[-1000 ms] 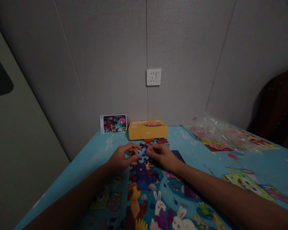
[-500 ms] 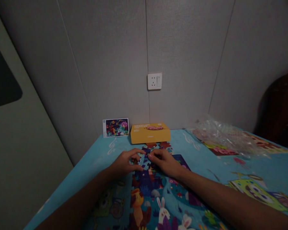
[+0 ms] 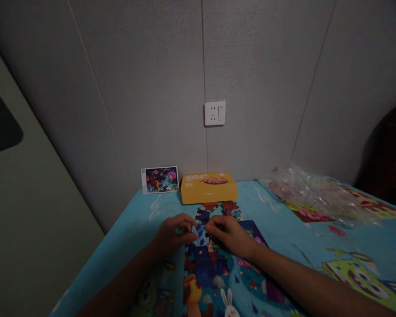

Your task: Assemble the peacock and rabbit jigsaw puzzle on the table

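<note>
My left hand (image 3: 177,234) curls around the left edge of a light blue puzzle piece (image 3: 202,237) with dark blue marks, its thumb and index finger at the piece. From the other side my right hand (image 3: 230,235) pinches at the upper right edge of that piece, fingertips partly hidden. Just below lies the joined puzzle (image 3: 224,268), showing a fox-like animal, a white rabbit and a blue stream. Loose dark puzzle pieces (image 3: 203,215) lie beyond my hands, and a reddish-brown piece (image 3: 229,206) is among them.
A yellow puzzle box (image 3: 208,193) stands against the wall, beside a picture card (image 3: 160,180) leaning upright. Clear plastic wrapping (image 3: 320,193) covers printed sheets at the right. A blue cartoon-print cloth (image 3: 125,224) covers the table. A wall socket (image 3: 214,113) is above.
The view has tilted slightly, so everything sits a little lower. My left hand's index finger has drawn back from the far edge; my right hand stays pinched near the piece.
</note>
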`<action>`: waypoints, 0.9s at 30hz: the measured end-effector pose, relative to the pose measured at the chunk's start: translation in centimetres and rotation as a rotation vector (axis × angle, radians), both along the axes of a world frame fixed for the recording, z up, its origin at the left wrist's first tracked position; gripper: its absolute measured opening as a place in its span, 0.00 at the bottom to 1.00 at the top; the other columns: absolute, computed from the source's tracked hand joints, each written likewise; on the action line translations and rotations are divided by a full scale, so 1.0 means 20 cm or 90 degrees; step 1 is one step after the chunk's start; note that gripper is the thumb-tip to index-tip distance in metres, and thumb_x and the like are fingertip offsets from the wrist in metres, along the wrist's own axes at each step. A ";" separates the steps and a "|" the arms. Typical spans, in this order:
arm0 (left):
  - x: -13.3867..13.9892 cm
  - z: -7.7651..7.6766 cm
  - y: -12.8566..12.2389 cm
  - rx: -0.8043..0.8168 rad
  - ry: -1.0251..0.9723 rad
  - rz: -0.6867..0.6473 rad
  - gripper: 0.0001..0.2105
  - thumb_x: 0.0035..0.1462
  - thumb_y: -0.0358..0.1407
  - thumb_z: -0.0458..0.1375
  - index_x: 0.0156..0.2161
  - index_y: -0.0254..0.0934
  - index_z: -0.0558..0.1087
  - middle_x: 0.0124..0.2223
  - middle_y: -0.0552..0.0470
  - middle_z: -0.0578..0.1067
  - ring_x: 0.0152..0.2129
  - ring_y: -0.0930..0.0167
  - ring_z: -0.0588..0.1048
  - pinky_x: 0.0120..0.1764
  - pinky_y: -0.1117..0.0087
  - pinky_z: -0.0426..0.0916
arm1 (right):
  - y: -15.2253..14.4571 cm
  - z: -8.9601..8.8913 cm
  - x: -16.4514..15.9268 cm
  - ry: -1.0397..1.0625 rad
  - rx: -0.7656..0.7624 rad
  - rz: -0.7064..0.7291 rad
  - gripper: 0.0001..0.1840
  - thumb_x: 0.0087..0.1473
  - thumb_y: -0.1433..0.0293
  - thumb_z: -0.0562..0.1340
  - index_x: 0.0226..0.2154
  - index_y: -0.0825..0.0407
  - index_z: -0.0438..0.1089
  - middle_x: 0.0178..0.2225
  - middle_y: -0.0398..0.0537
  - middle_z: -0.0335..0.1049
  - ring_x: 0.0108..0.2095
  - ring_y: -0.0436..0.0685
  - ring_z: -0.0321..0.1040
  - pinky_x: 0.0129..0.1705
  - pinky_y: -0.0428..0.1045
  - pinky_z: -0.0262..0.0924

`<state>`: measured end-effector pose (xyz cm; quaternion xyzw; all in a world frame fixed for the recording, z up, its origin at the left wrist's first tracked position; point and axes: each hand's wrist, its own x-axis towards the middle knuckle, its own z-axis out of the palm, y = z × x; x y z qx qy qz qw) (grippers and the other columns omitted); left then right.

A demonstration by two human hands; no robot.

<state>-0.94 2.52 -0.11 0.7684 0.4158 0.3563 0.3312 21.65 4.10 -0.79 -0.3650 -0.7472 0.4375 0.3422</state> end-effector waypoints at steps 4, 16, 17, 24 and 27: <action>0.00 0.02 0.00 -0.027 -0.042 0.022 0.08 0.51 0.36 0.63 0.35 0.34 0.75 0.23 0.55 0.74 0.21 0.73 0.71 0.30 0.72 0.62 | 0.00 0.01 -0.01 -0.028 0.009 0.016 0.20 0.56 0.55 0.58 0.25 0.54 0.68 0.21 0.42 0.64 0.23 0.50 0.58 0.27 0.46 0.51; -0.12 -0.05 0.17 -0.069 -0.317 0.247 0.22 0.39 0.50 0.66 0.32 0.34 0.69 0.20 0.62 0.61 0.12 0.82 0.54 0.17 0.78 0.47 | 0.00 -0.03 -0.03 -0.206 0.154 0.011 0.13 0.55 0.65 0.58 0.24 0.53 0.70 0.20 0.42 0.67 0.21 0.49 0.60 0.24 0.44 0.48; -0.12 -0.05 0.17 -0.070 -0.324 0.252 0.22 0.39 0.50 0.66 0.32 0.34 0.68 0.20 0.63 0.61 0.12 0.82 0.53 0.17 0.78 0.46 | -0.01 -0.03 -0.03 -0.225 0.175 0.005 0.12 0.54 0.66 0.58 0.23 0.53 0.70 0.20 0.42 0.68 0.21 0.49 0.60 0.24 0.44 0.47; -0.15 -0.02 0.12 -0.064 -0.265 0.223 0.19 0.41 0.46 0.66 0.31 0.34 0.69 0.19 0.61 0.64 0.12 0.81 0.57 0.17 0.77 0.49 | -0.03 0.01 -0.03 -0.234 0.212 0.015 0.09 0.50 0.69 0.61 0.22 0.53 0.71 0.19 0.41 0.68 0.20 0.49 0.61 0.24 0.44 0.46; -0.16 -0.01 0.10 -0.079 -0.206 0.181 0.16 0.41 0.43 0.67 0.31 0.33 0.72 0.22 0.57 0.69 0.16 0.78 0.64 0.20 0.77 0.54 | -0.02 0.01 -0.03 -0.236 0.208 0.021 0.09 0.51 0.69 0.61 0.23 0.53 0.72 0.19 0.41 0.69 0.21 0.49 0.62 0.24 0.44 0.47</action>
